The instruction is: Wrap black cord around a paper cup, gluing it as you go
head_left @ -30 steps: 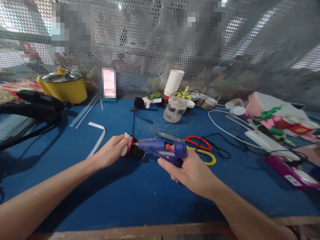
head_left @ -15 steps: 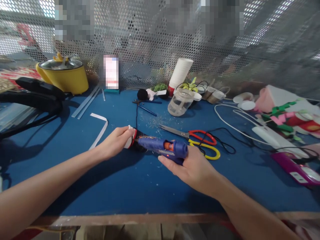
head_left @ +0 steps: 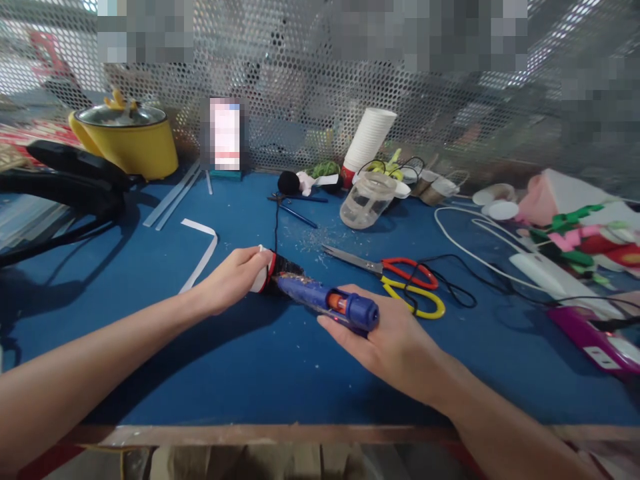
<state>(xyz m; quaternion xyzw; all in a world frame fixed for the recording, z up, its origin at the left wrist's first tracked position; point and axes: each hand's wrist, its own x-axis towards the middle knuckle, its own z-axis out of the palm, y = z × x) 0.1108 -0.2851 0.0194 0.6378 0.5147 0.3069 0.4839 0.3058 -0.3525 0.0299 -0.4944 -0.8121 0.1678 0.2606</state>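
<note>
Glue gun [head_left: 320, 299] turned, blue tabletop [head_left: 280, 373], perforated panel [head_left: 300, 87]

The glue gun [head_left: 304, 293] in my right hand [head_left: 395, 337] is blue and orange; the piece [head_left: 271, 268] in my left hand [head_left: 235, 277], white, red-banded and black. My tabletop [head_left: 225, 377] is blue, the scissor handles [head_left: 393, 265] red and yellow, the far-left pot [head_left: 145, 147] yellow, the far panel [head_left: 295, 87] dotted grey.

At the back left of the blue table [head_left: 200, 387] stands a yellow pot [head_left: 145, 148] with a transparent lid [head_left: 120, 115]. To its right is a lit phone [head_left: 225, 133]. Farther right, a stack of white cups [head_left: 369, 140] is near a clear jar [head_left: 367, 203]. Red-and-yellow scissors [head_left: 375, 268] lie in front of this jar.
</note>
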